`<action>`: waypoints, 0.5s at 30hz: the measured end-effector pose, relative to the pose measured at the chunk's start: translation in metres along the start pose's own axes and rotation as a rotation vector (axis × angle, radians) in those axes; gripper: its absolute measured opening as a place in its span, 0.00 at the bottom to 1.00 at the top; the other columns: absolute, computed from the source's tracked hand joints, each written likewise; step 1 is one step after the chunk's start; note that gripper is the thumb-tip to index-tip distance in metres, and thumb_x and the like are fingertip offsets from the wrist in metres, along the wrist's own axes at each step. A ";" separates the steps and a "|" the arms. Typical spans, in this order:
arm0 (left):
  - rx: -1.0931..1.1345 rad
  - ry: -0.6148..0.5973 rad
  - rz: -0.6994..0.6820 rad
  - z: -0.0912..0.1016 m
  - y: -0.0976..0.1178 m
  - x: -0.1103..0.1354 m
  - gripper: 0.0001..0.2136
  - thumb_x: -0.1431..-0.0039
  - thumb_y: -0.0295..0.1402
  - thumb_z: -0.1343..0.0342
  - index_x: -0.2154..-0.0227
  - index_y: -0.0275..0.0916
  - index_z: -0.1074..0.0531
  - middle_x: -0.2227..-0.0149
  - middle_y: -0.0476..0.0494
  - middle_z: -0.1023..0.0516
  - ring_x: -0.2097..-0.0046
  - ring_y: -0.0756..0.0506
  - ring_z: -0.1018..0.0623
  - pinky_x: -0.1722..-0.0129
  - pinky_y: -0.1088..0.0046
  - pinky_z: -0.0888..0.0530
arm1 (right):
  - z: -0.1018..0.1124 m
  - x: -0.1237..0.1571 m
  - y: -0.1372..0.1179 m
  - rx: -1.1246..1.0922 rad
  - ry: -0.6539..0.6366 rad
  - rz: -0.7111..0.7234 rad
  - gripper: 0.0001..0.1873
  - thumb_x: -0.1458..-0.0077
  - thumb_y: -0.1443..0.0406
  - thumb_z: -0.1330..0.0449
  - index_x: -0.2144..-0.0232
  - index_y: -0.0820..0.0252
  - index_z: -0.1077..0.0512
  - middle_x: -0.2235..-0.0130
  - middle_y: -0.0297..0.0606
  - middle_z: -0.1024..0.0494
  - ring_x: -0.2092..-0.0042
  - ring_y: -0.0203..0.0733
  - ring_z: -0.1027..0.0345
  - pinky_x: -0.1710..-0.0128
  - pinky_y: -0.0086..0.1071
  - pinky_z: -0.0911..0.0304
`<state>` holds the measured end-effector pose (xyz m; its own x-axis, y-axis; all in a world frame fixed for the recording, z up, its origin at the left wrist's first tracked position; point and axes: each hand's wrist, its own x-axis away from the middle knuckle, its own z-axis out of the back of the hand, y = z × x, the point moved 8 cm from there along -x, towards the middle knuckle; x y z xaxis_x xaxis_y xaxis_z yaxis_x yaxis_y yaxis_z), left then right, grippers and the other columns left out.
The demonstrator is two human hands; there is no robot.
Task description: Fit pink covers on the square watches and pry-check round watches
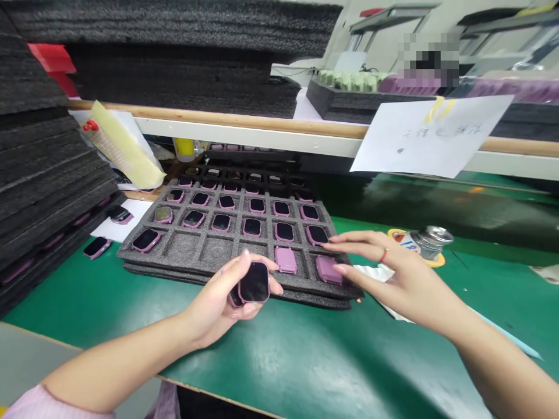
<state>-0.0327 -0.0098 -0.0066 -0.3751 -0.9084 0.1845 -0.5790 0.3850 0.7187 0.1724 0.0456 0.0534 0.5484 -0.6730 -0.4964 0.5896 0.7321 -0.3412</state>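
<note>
My left hand (227, 297) is closed around two pink watch bodies (253, 283) with black screens, held just in front of the near edge of a dark foam tray (198, 250). The tray holds several pink watch bodies in its pockets, most screen up, two in the near row face down (286, 259). My right hand (393, 267) is open, fingers stretched out flat, hovering over the tray's near right corner next to a face-down watch body (326, 269). A red ring sits on one finger.
Stacks of dark foam trays (48, 174) rise on the left and behind the shelf rail (244, 125). Loose watch bodies (96, 247) lie on the green mat at left. A small metal-capped jar (430, 240) and white cloth sit at right. A paper sheet (430, 137) hangs from the rail.
</note>
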 end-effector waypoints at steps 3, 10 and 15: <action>0.079 -0.031 0.058 -0.002 -0.006 -0.003 0.21 0.39 0.50 0.41 0.62 0.33 0.23 0.68 0.39 0.21 0.80 0.56 0.33 0.81 0.81 0.45 | 0.007 -0.017 -0.043 -0.121 0.087 0.037 0.10 0.39 0.60 0.36 0.55 0.50 0.24 0.56 0.39 0.19 0.54 0.47 0.24 0.52 0.45 0.27; 0.134 -0.050 0.096 0.003 -0.013 -0.002 0.26 0.47 0.55 0.37 0.71 0.32 0.26 0.76 0.49 0.30 0.81 0.58 0.38 0.82 0.82 0.44 | -0.036 -0.039 -0.124 -0.290 -0.068 0.263 0.12 0.44 0.64 0.31 0.61 0.56 0.30 0.50 0.44 0.23 0.48 0.47 0.27 0.48 0.42 0.28; 0.151 -0.096 0.065 -0.001 -0.010 -0.002 0.26 0.47 0.56 0.37 0.72 0.33 0.29 0.78 0.52 0.34 0.81 0.59 0.41 0.83 0.83 0.47 | -0.040 -0.042 -0.122 -0.375 0.056 0.291 0.05 0.41 0.66 0.34 0.66 0.55 0.28 0.52 0.43 0.20 0.52 0.46 0.24 0.51 0.42 0.27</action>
<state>-0.0250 -0.0119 -0.0131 -0.4789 -0.8637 0.1572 -0.6507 0.4694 0.5969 0.0538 -0.0107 0.0842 0.6198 -0.4353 -0.6530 0.1557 0.8837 -0.4413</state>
